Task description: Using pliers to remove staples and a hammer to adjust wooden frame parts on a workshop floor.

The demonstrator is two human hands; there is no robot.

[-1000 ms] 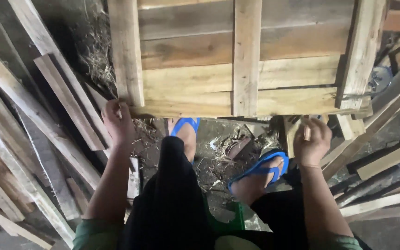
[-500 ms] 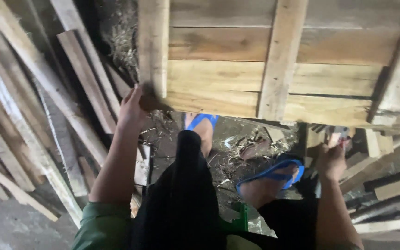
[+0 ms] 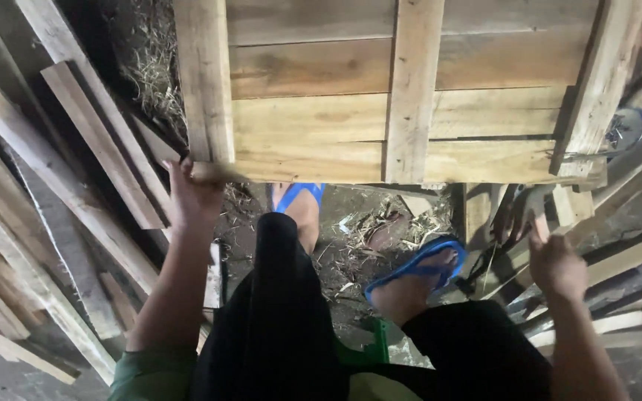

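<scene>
While gripping the near left corner of the pallet (image 3: 410, 96), left hand (image 3: 193, 194) closed around the board edge, fingers curled over the top, thumb beneath. Right hand (image 3: 555, 261) loose and half open, fingers spread a little, holding nothing; nearest to a slat (image 3: 618, 260) on the right, whether touching it cannot be told.

Nearest the camera, black trousers (image 3: 284, 327) and green sleeves (image 3: 150, 375). Just beyond, two feet in blue sandals: left sandal (image 3: 295, 197) partly under the pallet's near edge, right sandal (image 3: 417, 263) set further back and to the right. Underfoot, dark earth floor (image 3: 351, 252) littered with straw and chips. To the left, long planks (image 3: 53, 193) lying slantwise in a heap, reaching from the bottom corner up past the pallet. To the right, more slats piled crosswise, near the right hand. Beyond the feet, pallet filling the upper half of the view: three upright battens across horizontal boards, near edge raised above the floor, right batten leaning outward. Farthest, dry straw (image 3: 150, 67) in the dim gap between planks and pallet.

Left arm stretched straight forward and down, wrist bent up at the corner. Right arm bent, forearm angled inward, hand below the pallet's right corner and apart from it.
</scene>
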